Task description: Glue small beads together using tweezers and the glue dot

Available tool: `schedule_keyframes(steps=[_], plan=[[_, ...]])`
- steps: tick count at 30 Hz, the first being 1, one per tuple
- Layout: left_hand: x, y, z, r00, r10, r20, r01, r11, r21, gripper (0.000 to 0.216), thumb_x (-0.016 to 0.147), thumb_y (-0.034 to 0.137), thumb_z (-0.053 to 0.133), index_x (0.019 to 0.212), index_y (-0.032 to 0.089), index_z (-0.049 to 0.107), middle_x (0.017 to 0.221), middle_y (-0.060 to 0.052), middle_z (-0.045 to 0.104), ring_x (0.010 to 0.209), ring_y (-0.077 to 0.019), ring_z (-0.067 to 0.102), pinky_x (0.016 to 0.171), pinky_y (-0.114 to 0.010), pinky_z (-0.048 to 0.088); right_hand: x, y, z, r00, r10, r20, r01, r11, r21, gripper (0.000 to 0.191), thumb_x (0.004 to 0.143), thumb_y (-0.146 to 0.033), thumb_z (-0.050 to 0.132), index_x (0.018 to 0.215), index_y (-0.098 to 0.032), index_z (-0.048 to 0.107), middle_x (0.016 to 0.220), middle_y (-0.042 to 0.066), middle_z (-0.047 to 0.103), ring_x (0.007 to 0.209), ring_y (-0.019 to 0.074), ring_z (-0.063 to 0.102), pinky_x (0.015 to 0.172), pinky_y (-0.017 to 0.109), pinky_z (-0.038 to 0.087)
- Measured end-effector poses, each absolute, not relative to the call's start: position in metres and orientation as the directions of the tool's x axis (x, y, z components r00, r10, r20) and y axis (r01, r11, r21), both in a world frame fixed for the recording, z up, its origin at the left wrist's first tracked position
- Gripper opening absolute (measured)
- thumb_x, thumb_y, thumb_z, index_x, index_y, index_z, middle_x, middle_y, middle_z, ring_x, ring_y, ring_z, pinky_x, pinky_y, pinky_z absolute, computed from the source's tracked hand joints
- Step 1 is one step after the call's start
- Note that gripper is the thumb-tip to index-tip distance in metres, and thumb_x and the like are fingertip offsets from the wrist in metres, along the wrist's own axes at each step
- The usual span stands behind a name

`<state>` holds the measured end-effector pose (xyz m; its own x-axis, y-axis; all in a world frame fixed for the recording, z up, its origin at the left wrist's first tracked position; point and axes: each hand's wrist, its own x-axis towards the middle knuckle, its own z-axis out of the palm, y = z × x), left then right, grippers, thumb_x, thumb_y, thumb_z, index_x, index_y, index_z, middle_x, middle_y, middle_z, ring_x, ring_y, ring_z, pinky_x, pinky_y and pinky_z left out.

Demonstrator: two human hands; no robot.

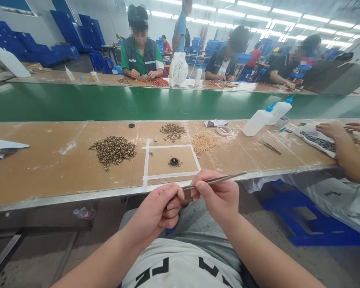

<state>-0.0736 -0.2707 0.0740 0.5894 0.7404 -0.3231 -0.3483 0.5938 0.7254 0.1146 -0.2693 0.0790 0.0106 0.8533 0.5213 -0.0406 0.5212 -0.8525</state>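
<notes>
My two hands meet over my lap, just below the front edge of the brown workbench (48, 172). My right hand (219, 196) pinches a pair of metal tweezers (225, 178) whose tips point right. My left hand (162, 208) is curled shut against the tweezers' other end, thumb and fingers pressed on something small that I cannot make out. On the bench ahead, a white tape square (147, 164) frames a small black round part (174, 161). Around it lie a heap of brass rings (113, 149), a smaller brass heap (172, 130) and a heap of pale beads (202, 143).
Two white squeeze bottles (259, 120) with blue caps lie at the right, near a tape roll (223, 129) and spare tweezers (270, 146). A co-worker's arm (345, 152) reaches in from the right. A green conveyor belt (108, 102) runs behind, with people seated beyond it and a white fan (179, 69).
</notes>
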Motion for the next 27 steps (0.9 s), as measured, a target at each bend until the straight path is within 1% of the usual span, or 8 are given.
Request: schedule_keyframes(steps=[4, 8, 11, 19, 27], plan=[[-0.069, -0.272, 0.076, 0.550, 0.779, -0.302, -0.347, 0.542, 0.765, 0.042, 0.097, 0.054, 0.074, 0.083, 0.017, 0.062, 0.065, 0.008, 0.033, 0.053, -0.0057, 0.016, 0.045, -0.018, 0.015, 0.114, -0.273, 0.079, -0.045, 0.793, 0.608, 0.049, 0.609, -0.792, 0.016, 0.103, -0.024, 0.072, 0.088, -0.021, 0.078, 0.071, 0.003, 0.072, 0.061, 0.0159, 0.066, 0.056, 0.028, 0.053], [-0.066, -0.273, 0.077, 0.530, 0.802, -0.277, -0.347, 0.503, 0.792, 0.045, 0.096, 0.055, 0.074, 0.078, 0.017, 0.060, 0.063, 0.007, 0.035, 0.053, -0.0061, 0.018, 0.045, -0.019, 0.015, 0.115, -0.273, 0.077, -0.063, 0.735, 0.675, 0.153, 0.675, -0.721, 0.012, 0.102, -0.021, 0.073, 0.091, -0.022, 0.077, 0.073, 0.003, 0.075, 0.061, 0.0170, 0.067, 0.058, 0.030, 0.052], [-0.065, -0.273, 0.076, 0.514, 0.814, -0.269, -0.342, 0.482, 0.806, 0.048, 0.094, 0.057, 0.076, 0.075, 0.017, 0.058, 0.063, 0.006, 0.038, 0.052, -0.0060, 0.019, 0.045, -0.020, 0.014, 0.116, -0.273, 0.073, -0.072, 0.718, 0.692, 0.207, 0.689, -0.694, 0.010, 0.101, -0.020, 0.074, 0.092, -0.022, 0.077, 0.073, 0.003, 0.075, 0.061, 0.0173, 0.066, 0.058, 0.031, 0.051], [-0.062, -0.273, 0.075, 0.494, 0.828, -0.267, -0.314, 0.456, 0.833, 0.050, 0.096, 0.057, 0.073, 0.071, 0.017, 0.056, 0.064, 0.006, 0.038, 0.053, -0.0063, 0.020, 0.046, -0.021, 0.014, 0.115, -0.271, 0.066, -0.074, 0.674, 0.735, 0.224, 0.730, -0.646, 0.009, 0.102, -0.022, 0.072, 0.094, -0.023, 0.077, 0.073, 0.004, 0.074, 0.061, 0.0178, 0.066, 0.057, 0.032, 0.052], [-0.060, -0.272, 0.070, 0.489, 0.824, -0.288, -0.329, 0.480, 0.813, 0.050, 0.097, 0.057, 0.072, 0.072, 0.017, 0.058, 0.063, 0.006, 0.037, 0.053, -0.0067, 0.019, 0.045, -0.020, 0.015, 0.116, -0.269, 0.059, -0.063, 0.680, 0.731, 0.242, 0.720, -0.650, 0.010, 0.102, -0.021, 0.070, 0.096, -0.024, 0.077, 0.075, 0.004, 0.076, 0.062, 0.0193, 0.068, 0.057, 0.033, 0.055]])
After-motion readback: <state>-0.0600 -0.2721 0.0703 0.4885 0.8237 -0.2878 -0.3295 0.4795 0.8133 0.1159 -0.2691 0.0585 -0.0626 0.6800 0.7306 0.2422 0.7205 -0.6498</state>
